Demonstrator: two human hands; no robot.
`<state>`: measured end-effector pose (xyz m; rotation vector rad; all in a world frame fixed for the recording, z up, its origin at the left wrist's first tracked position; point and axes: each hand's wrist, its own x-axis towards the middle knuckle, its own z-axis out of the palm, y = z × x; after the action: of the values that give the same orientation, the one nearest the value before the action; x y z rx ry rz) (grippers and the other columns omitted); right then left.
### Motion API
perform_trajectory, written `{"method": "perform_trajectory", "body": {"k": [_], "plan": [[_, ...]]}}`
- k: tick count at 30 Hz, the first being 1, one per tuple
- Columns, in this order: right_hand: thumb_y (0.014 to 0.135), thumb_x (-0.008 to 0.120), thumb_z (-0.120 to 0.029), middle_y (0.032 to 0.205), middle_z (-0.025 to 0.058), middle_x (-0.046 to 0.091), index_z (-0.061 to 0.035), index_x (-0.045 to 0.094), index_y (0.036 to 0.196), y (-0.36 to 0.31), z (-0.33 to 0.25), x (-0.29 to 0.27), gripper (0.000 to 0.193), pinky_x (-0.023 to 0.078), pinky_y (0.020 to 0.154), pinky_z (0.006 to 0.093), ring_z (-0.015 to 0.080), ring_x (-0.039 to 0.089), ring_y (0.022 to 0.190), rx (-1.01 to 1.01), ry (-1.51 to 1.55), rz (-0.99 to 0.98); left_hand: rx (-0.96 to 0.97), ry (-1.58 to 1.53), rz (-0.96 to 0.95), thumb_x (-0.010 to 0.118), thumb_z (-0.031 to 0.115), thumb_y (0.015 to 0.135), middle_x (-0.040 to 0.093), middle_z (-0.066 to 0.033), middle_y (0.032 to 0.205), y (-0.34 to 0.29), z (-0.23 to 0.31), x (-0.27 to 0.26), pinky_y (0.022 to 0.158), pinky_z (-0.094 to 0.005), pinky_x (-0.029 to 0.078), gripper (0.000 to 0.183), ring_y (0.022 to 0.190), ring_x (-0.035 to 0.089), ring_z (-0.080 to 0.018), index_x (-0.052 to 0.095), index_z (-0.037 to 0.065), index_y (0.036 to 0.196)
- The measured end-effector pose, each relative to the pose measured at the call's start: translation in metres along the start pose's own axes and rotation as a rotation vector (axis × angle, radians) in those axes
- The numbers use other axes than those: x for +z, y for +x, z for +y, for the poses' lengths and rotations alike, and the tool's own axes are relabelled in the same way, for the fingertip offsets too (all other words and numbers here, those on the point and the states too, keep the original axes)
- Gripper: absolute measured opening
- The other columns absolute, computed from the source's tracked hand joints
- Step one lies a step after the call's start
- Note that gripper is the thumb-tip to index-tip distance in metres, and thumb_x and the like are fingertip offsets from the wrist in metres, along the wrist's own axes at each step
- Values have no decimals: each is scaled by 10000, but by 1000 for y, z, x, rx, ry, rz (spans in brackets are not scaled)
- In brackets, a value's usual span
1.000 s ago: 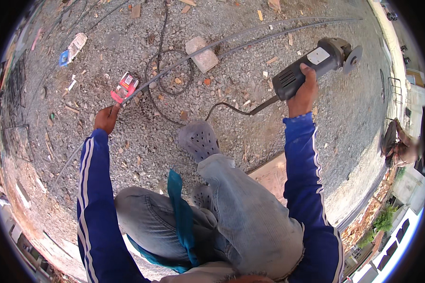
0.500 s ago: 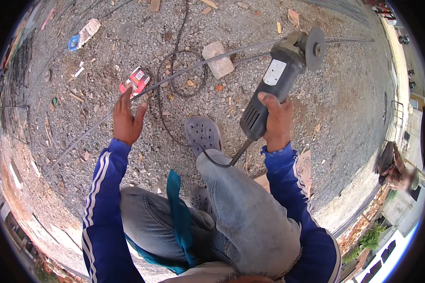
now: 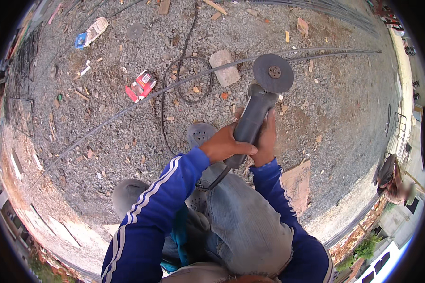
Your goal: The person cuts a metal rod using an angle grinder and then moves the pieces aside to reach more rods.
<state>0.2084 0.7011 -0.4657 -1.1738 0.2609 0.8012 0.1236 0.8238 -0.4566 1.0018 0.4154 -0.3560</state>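
Note:
Both of my hands grip a dark angle grinder in front of my knees. My left hand wraps its body from the left, with the thumb across the near end. On the other side, my right hand closes around the body, its fingers partly hidden. A dark cutting disc faces up at the tool's far end. From the near end a black cord runs down past my leg. Just beyond the grinder, a long steel bar stretches across the gravel, passing over a pale stone block.
A torn red and white box lies beside the bar. The cord coils on the gravel. Farther off are a worn disc, a blue and white packet and more bars. Another person is at the far right.
My left hand has moved right from the bar onto the grinder and taken hold of it. The grinder has shifted left and nearer, and its disc has turned to face up.

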Motion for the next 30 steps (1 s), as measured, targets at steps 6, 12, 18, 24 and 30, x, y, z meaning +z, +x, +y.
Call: {"method": "perform_trajectory", "body": {"k": [6, 12, 18, 24, 30], "plan": [[1007, 319, -550, 1113, 242, 624, 43, 460, 1286, 4, 0, -6, 670, 533, 869, 436, 342, 636, 999, 144, 314, -37, -164, -57, -74, 808, 245, 727, 642, -139, 1107, 16, -21, -1, 871, -333, 494, 716, 996, 626, -208, 501, -40, 1308], [985, 342, -596, 1105, 227, 614, 56, 447, 1297, 6, 1, -37, 731, 531, 854, 463, 353, 623, 1001, -38, 341, -70, -146, 188, 28, 800, 296, 674, 645, -165, 1061, 26, -4, 22, 800, -324, 504, 746, 926, 639, -217, 519, -64, 1264], [1000, 324, -574, 1024, 224, 628, 38, 484, 1230, -9, -15, 1, 673, 538, 811, 468, 350, 642, 898, 60, 443, 176, -225, 162, -115, 803, 336, 644, 640, -164, 1050, 28, 7, 7, 810, -331, 500, 746, 929, 634, -226, 556, -80, 1211], [1013, 277, -572, 919, 204, 639, 19, 508, 1171, 6, -5, -25, 654, 557, 729, 443, 316, 652, 774, -107, 270, 74, -117, 278, -108, 786, 351, 627, 622, -192, 1084, 39, -7, 19, 820, -342, 505, 757, 949, 633, -264, 553, -101, 1189], [978, 294, -645, 803, 156, 635, 7, 524, 1128, 12, -29, -20, 707, 559, 724, 429, 282, 643, 719, -109, 188, 77, -71, 285, -123, 773, 351, 636, 634, -195, 1036, 41, 12, 28, 819, -351, 505, 724, 921, 639, -284, 559, -86, 1171]]}}
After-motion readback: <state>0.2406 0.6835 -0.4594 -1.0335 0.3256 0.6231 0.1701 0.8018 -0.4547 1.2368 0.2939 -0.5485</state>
